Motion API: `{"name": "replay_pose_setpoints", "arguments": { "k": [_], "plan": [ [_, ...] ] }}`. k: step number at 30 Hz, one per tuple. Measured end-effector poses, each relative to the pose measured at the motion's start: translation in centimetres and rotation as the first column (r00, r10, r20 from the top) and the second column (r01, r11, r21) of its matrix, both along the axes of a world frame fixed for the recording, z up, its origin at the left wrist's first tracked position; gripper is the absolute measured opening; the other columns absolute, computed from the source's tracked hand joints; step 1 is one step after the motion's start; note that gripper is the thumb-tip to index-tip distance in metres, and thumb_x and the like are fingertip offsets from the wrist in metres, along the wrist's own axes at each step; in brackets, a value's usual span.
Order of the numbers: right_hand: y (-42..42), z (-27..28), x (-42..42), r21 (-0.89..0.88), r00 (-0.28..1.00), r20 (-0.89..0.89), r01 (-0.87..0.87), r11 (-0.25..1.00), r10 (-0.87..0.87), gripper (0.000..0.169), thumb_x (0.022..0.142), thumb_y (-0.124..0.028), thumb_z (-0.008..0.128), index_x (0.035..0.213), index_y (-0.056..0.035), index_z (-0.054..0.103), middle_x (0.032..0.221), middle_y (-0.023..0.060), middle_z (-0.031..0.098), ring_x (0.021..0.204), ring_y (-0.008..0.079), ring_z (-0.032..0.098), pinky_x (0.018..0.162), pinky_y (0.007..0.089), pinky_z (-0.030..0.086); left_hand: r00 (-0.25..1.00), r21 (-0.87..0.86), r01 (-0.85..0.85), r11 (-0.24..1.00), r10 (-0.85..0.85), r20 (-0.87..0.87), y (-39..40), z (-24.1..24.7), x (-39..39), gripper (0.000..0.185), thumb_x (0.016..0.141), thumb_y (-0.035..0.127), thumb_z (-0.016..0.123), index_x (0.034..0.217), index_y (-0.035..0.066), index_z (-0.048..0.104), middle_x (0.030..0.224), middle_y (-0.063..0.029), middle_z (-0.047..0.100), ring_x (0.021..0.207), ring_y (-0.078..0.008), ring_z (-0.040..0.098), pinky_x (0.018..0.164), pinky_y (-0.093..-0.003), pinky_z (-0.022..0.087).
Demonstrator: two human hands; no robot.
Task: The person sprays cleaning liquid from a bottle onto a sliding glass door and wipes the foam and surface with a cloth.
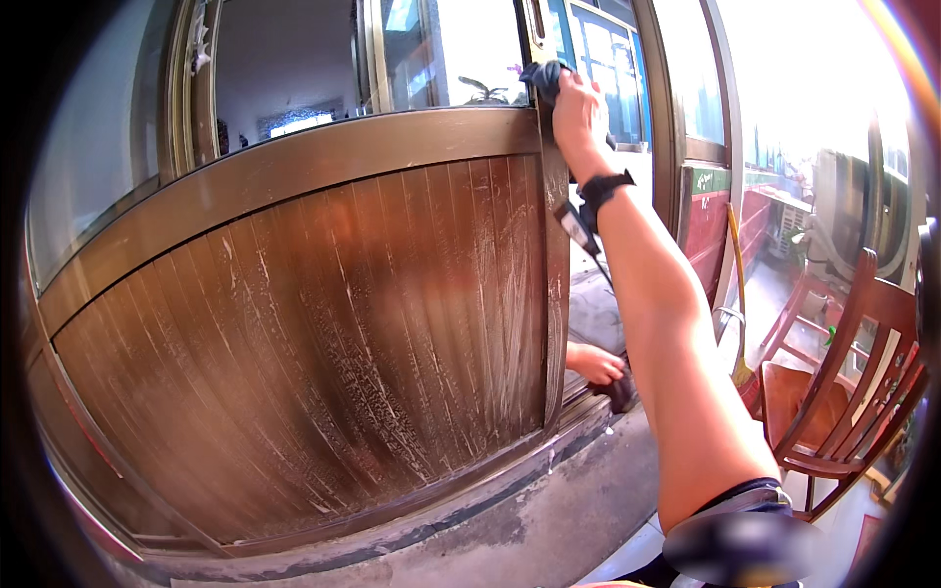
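My right hand (581, 110) grips a dark blue-grey cloth (545, 78) against the upper edge stile of a brown metal-framed sliding door (294, 180), just below its recessed handle (539, 26). A black band (606, 192) circles my wrist, and a small device (577, 228) with a cable hangs beside it. The door's ribbed lower panel (309, 353) looks wet, with whitish streaks and droplets. My left hand is out of view. Another person's hand (595, 364) reaches past the door's edge low down, holding a dark cloth (616, 389) near the bottom track.
A worn concrete sill (470, 529) runs below the door. To the right are a wooden chair (816, 397), a broom with a yellow handle (737, 294) leaning by the red wall (702, 250), and a second chair (798, 323) farther back. Glass panes fill the upper door.
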State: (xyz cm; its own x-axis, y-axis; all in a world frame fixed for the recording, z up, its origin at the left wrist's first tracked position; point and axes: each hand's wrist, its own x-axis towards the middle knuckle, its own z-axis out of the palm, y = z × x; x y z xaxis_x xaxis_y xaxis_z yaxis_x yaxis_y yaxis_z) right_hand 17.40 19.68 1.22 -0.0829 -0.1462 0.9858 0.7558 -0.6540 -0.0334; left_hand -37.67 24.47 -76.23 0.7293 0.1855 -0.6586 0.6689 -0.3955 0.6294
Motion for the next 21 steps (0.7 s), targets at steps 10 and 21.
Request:
{"name": "replay_pose_setpoints", "arguments": {
  "k": [10,21],
  "plan": [
    [1.1,-6.4,-1.2,-0.079,0.945,0.047,-0.319,0.944,0.323,0.033,0.078,0.0,0.058,0.109,-0.0041,0.066,0.114,0.0133,0.06,0.109,0.0365,0.053,0.095,0.0431,0.045,0.994,0.035,0.083,0.996,-0.085,0.065,1.4,-4.8,-0.6,0.04,0.083,0.037,0.069,0.075,-0.002,0.068,0.065,-0.0151,0.067,0.063,-0.0291,0.063,0.062,-0.0434,0.048],
    [1.2,-6.6,-1.9,-0.059,0.984,0.124,-0.125,0.99,0.132,0.041,0.076,0.002,0.058,0.117,-0.0027,0.059,0.118,0.0169,0.057,0.108,0.0378,0.053,0.096,0.0434,0.043,0.997,0.047,0.07,0.996,-0.07,0.014,-0.3,-0.4,0.3,0.037,0.081,0.034,0.069,0.077,-0.002,0.067,0.068,-0.016,0.067,0.067,-0.0311,0.063,0.064,-0.0441,0.048]
  ]
}}
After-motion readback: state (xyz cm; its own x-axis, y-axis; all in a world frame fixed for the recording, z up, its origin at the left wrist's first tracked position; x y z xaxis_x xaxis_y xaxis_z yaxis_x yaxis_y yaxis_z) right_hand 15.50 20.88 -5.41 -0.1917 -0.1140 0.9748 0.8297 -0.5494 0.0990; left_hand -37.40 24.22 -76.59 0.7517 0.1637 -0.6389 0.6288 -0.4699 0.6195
